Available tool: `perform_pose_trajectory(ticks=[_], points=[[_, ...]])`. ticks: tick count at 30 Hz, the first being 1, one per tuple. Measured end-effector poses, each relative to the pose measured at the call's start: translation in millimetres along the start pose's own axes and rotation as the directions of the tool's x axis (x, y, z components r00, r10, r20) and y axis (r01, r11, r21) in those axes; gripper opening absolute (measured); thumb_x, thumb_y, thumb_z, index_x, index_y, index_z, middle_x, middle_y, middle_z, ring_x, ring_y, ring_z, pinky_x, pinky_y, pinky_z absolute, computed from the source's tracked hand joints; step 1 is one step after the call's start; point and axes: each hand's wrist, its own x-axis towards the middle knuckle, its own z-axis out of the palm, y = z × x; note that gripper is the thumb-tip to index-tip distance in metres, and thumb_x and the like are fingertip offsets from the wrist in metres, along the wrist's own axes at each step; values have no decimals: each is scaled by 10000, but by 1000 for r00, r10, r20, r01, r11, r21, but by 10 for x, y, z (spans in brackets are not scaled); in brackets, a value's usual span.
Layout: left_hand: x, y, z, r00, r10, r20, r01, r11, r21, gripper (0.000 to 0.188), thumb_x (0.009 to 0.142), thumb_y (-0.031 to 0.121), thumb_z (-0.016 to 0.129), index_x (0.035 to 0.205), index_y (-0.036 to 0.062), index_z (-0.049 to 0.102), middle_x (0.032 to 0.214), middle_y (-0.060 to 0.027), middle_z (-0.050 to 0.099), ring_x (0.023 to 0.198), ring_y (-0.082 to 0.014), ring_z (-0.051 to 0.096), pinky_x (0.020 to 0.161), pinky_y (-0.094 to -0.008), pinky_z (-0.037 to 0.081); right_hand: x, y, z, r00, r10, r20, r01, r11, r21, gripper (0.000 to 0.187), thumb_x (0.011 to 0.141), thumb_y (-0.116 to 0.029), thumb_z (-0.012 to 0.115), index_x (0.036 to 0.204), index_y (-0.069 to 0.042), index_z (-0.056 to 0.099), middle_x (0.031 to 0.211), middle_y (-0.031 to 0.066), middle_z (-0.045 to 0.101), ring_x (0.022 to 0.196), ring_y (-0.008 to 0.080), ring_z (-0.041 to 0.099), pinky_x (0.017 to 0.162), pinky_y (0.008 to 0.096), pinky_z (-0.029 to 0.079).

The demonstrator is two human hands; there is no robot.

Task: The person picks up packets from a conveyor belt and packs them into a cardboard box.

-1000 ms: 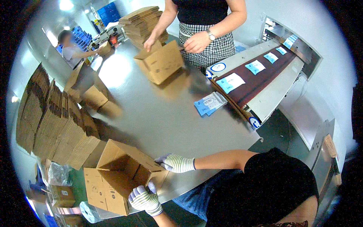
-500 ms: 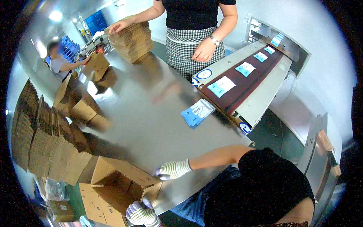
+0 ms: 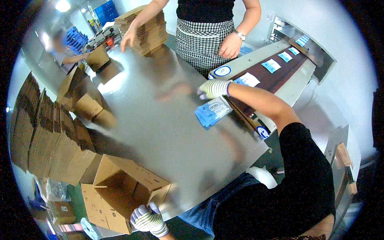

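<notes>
Evidently the box [image 3: 140, 173] is the thing to fill: it sits at the table's near left corner, its flaps spread and its mouth turned up toward the wearer, with bare cardboard showing inside as far as can be seen. The left hand [image 3: 149, 219] lies on its near edge, thumb apart from the fingers; whether it pinches the cardboard or just steadies it, I cannot tell. Well apart from the box, by the belt's end, lies a small pile of pouches [image 3: 212, 113] in blue and white. The right hand [image 3: 213, 89] is just beyond the pile, arm stretched out, fingers curled downward; their tips are hidden, so I cannot tell whether they hold anything. The step in hand seems to be collecting pouches while the box waits. The next move calls for a grip on the whole pile, edges kept even. More pouches lie spaced along the belt [image 3: 283, 75]. Across the table [image 3: 160, 132] a co-worker [image 3: 206, 42] stands near stacked cartons [image 3: 147, 34]
</notes>
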Motion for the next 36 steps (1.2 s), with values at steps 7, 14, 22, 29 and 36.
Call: perform_pose_trajectory(ticks=[7,14,22,29,36], points=[[-7,100,-50,999,-28,38,29,999,-16,324,845,391,554,736,97,474,599,-75,451,567,-279,483,569,-399,387,122,328,-237,903,59,426,-22,995,-92,423,771,-269,699,1145,-91,613,1082,79,654,1002,250,600,854,355,461],[-34,74,18,996,-47,74,47,999,-4,292,820,347,598,722,88,507,635,-93,497,607,-290,516,610,-402,422,366,251,152,803,52,594,77,979,-189,554,759,-341,702,1211,-60,548,1053,153,650,932,279,619,806,398,469],[-100,64,59,999,-1,-33,0,1000,-8,308,827,374,609,770,83,529,674,-96,530,639,-287,530,660,-395,439,-652,-940,471,930,-6,367,135,935,-328,507,633,-379,726,959,-4,625,942,183,634,976,333,593,802,469,472],[-29,54,60,1000,-4,28,4,1000,-4,311,827,397,596,765,97,540,673,-77,547,632,-269,539,643,-377,438,-1339,-1495,686,990,-72,119,41,968,249,553,741,-406,683,1116,-26,540,1032,167,618,963,289,609,954,470,425],[-90,78,-22,997,-5,82,6,1000,-17,296,836,398,588,808,105,558,714,-76,570,722,-274,577,710,-397,449,-1188,-1689,1418,985,-155,70,-136,-472,871,371,830,-266,597,1143,-68,569,1119,113,606,1035,247,580,963,381,437]])
